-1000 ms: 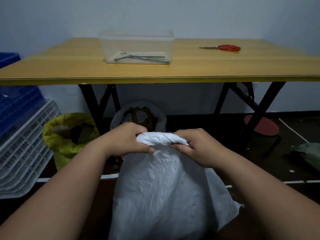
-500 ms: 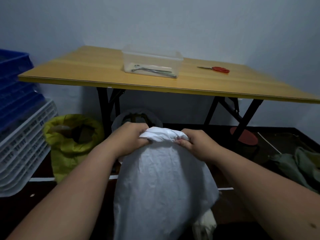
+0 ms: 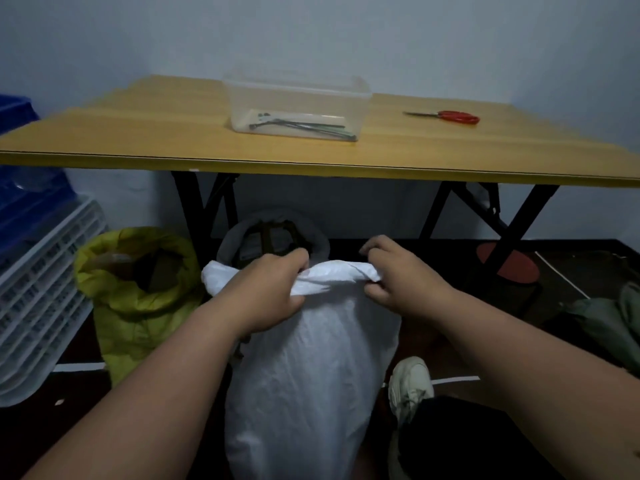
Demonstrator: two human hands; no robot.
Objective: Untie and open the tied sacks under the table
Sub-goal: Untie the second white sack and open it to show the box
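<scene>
A white sack point(image 3: 311, 368) stands on the floor in front of the table, its top rolled into a thick rim. My left hand point(image 3: 266, 289) grips that rim on the left, fingers curled over it. My right hand point(image 3: 398, 275) pinches the rim's right end between thumb and curled fingers. Behind it, under the table, a grey sack point(image 3: 228, 244) stands open with dark contents showing. At the left a yellow-green sack point(image 3: 138, 306) also stands open with its rim rolled down.
The wooden table point(image 3: 138, 133) carries a clear plastic box point(image 3: 298, 102) with ties inside and red scissors point(image 3: 450, 116). White and blue crates point(image 3: 38, 278) are stacked at the left. A red stool point(image 3: 507, 266) and green cloth point(image 3: 609, 320) lie right; my shoe point(image 3: 410, 386) is beside the sack.
My hands have moved apart along the white sack's rolled rim, which is now stretched wider. The view has shifted, and my shoe has come into sight.
</scene>
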